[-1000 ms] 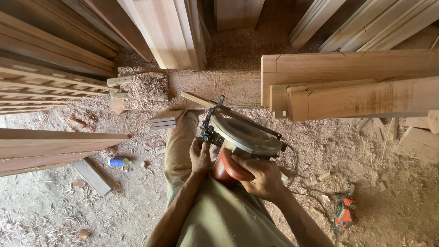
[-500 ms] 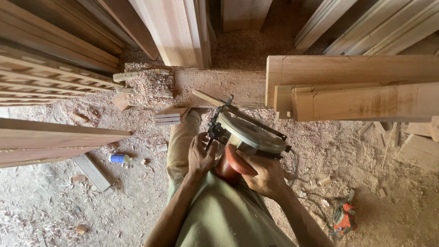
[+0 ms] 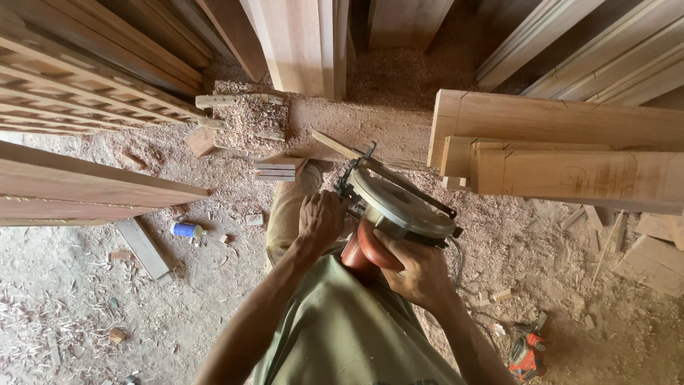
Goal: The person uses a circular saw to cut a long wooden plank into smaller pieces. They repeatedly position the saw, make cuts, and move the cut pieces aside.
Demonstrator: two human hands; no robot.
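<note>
Fingers (image 3: 318, 214) of the left hand (image 3: 320, 219) are curled shut on the near left side of the circular saw (image 3: 399, 210), and that saw is our landmark, held over the person's lap at the middle of the scene. Far left of the saw, long planks (image 3: 92, 187) jut in, their ends stopping well short of it, with a strip of sawdust-covered floor (image 3: 64, 285) open between. Nearer, left of the saw, a small blue bottle (image 3: 187, 229) lies beside a flat offcut (image 3: 144, 248). Right hand (image 3: 420, 272) wraps closed around the saw's red-brown rear handle (image 3: 367, 253), just below the silver blade guard. Right of the saw, stacked beams (image 3: 570, 153) present their cut ends close by. Below and right, a red tool (image 3: 529, 353) lies on the floor.
</note>
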